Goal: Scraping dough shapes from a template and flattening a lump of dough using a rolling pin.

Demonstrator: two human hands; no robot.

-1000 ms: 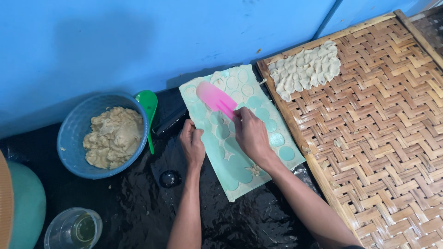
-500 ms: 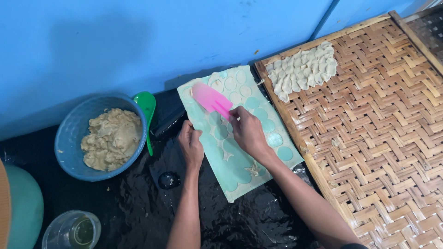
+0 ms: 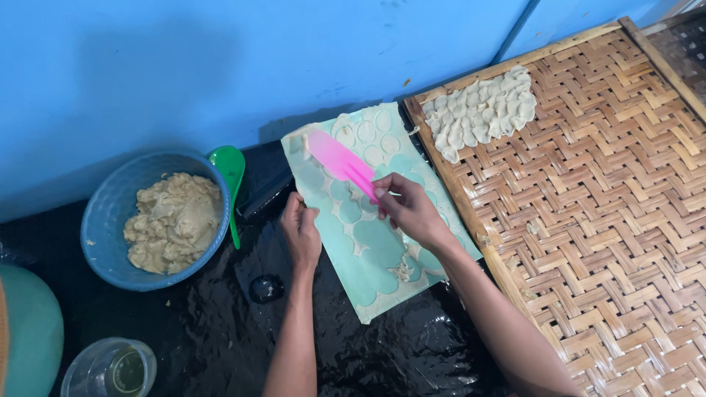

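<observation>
Your right hand (image 3: 412,211) has its fingers closed around the near end of a flat pink plastic scraper (image 3: 340,160), whose blade lies slanted across the far half of a pale green plastic sheet (image 3: 379,257) dotted with round dough discs. Your left hand (image 3: 300,229) rests curled at the sheet's left edge, fingers bent and pressing the edge down, gripping nothing. The sheet lies on the black wet-looking worktop (image 3: 206,331), its right edge touching a woven bamboo tray (image 3: 610,220). A cluster of pale dough pieces (image 3: 482,112) sits in the tray's far left corner. Left of the sheet: a green plastic spoon (image 3: 229,176) leaning by a blue plastic bowl (image 3: 110,213) holding a lump of beige dough (image 3: 173,231). A clear glass cup (image 3: 110,367) stands at the near left edge.
</observation>
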